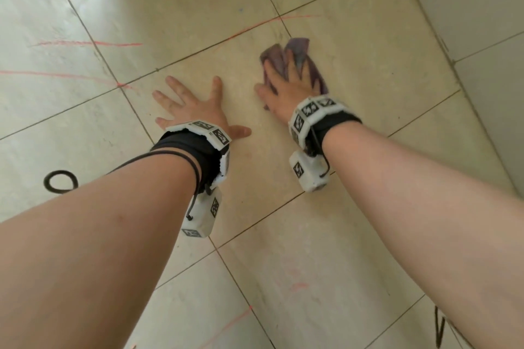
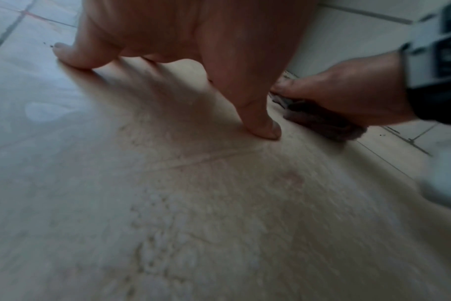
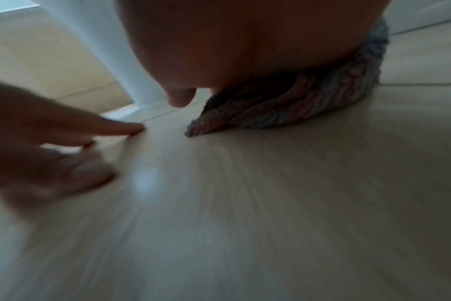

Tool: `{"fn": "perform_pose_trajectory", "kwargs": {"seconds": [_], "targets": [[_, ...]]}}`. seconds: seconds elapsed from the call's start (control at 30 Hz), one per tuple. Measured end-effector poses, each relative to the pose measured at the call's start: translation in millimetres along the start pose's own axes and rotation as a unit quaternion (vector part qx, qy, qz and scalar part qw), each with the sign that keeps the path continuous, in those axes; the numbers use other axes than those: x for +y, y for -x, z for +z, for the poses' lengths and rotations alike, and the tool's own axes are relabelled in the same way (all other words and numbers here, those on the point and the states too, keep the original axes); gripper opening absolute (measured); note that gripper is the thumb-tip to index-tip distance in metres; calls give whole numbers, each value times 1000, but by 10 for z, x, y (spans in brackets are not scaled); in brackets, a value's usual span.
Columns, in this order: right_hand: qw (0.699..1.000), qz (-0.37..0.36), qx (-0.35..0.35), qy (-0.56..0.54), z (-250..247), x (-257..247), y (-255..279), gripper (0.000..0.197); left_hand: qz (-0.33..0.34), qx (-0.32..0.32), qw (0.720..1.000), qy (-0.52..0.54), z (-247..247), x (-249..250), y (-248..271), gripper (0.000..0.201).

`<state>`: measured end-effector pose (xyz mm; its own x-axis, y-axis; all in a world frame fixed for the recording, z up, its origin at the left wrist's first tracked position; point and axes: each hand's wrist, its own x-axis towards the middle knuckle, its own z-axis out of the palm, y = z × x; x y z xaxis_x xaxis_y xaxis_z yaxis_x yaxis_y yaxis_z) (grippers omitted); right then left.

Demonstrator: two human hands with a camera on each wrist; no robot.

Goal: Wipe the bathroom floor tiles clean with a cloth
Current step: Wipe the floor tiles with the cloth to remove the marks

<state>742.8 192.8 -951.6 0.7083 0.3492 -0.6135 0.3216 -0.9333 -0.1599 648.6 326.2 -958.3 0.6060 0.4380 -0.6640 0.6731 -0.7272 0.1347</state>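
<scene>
While the left hand (image 1: 195,106) braces flat, fingers spread, the right hand (image 1: 286,85) presses the purple cloth (image 1: 297,51) just right of it; red streaks (image 1: 88,43) lie farther left.

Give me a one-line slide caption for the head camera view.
Right hand presses a purple cloth onto beige floor tiles while left hand braces flat; red marks remain.
</scene>
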Motion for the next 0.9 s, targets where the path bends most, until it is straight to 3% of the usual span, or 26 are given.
{"fn": "perform_pose_trajectory", "kwargs": {"seconds": [0.07,0.13,0.33,0.5,0.67,0.8,0.9], "targets": [[1000,-20,-6,11,112,175,183,64,0,-1,1000,2,-1,5,1,117],[1000,3,8,14,117,433,208,63,-4,-2,1000,2,-9,6,2,116],[989,136,58,-29,-401,415,-500,72,-5,-4,1000,0,30,11,-10,115],[994,96,48,-20,-597,123,-761,77,-11,2,1000,4,42,30,-20,114],[999,-2,25,-25,-131,-70,-284,66,-11,1,1000,9,26,36,8,115],[999,26,24,3,-89,307,-187,63,-8,-2,1000,13,1,26,8,114],[996,81,42,-6,-315,190,-479,70,-7,-7,1000,12,9,35,3,115]]}}
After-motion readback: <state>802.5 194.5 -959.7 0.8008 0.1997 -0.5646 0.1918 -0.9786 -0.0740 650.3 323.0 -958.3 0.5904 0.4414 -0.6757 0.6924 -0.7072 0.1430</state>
